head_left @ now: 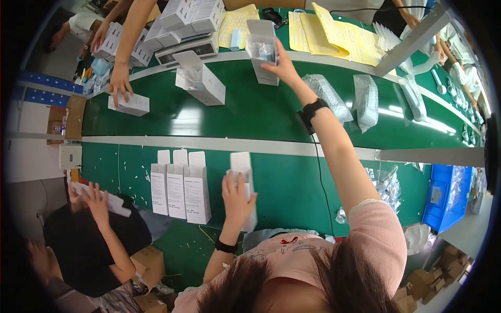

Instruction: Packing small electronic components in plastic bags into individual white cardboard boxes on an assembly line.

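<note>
My right hand (284,63) reaches across to the far green surface and grips an open white carton (267,74) by its right side. In that carton's mouth shows something in clear plastic wrap (263,50); its kind cannot be made out. Close to my body, my left hand (237,198) holds another white carton (240,160), upright with its top flap raised, its fingers lying across the front. Left of it three open white cartons (180,193) stand side by side. Further off, one more open carton (206,86) leans slightly and has clear plastic inside.
Bubble-wrapped items (366,101) lie right of my right arm. A co-worker's hand (120,86) touches a closed carton (133,105); a second person at lower left handles a white carton (107,201). A metal rail (224,143) divides the surfaces. A blue bin (443,198) stands right.
</note>
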Demonstrator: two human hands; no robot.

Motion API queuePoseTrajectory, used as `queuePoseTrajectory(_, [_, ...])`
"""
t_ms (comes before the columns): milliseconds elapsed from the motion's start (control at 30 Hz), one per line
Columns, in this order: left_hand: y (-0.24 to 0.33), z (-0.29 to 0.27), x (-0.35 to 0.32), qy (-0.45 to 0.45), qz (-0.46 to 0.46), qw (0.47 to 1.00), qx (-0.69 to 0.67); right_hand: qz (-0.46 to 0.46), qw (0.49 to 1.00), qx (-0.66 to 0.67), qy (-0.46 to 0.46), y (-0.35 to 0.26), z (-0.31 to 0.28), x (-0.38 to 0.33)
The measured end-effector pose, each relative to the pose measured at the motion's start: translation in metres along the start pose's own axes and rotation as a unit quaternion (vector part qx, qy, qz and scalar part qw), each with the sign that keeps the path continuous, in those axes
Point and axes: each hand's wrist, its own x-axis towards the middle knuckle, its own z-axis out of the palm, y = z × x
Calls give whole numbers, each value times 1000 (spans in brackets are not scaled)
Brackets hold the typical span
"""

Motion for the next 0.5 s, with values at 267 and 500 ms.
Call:
queuePoseTrajectory(267, [-6,20,4,-34,-97,969,-223,251,801,-532,-114,-12,-59,-56])
queuePoseTrajectory(500, [11,33,10,-57,-108,800,-587,231,897,-356,-120,0,-105,-112])
